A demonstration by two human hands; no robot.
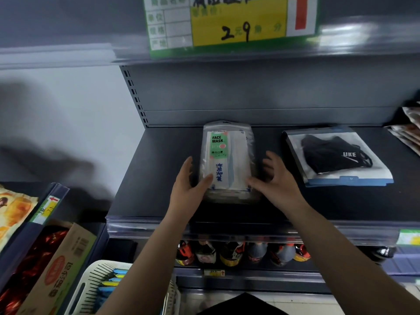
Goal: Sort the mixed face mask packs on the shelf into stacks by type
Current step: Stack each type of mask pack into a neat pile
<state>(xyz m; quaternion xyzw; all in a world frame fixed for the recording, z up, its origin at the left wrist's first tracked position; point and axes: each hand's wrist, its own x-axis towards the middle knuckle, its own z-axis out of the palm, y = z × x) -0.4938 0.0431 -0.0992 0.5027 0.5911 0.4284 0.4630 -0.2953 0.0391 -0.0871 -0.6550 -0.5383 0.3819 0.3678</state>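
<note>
A stack of clear white face mask packs (227,162), its top pack bearing a green "FACE MASK" label, lies at the centre of the frame on the dark shelf (145,178). The left hand (188,187) presses its thumb against the stack's lower left edge, fingers straight along the side; its grip is released, flat against the plastic. The right hand (276,180) mirrors it at the stack's lower right corner, fingers spread and relaxed, thumb touching the pack, grip likewise released. To the right, well apart from the stack, a black mask pack (338,155) marked "UKE" lies on the same shelf. At the far right edge sit brownish packets (409,130), too blurred to identify. Above, in the upper middle, hangs a yellow price tag (229,23) reading 2 and 9. Below the shelf stands a row of bottles (241,253); a cardboard box (61,267) and a white basket (95,287) occupy the lower left.
</note>
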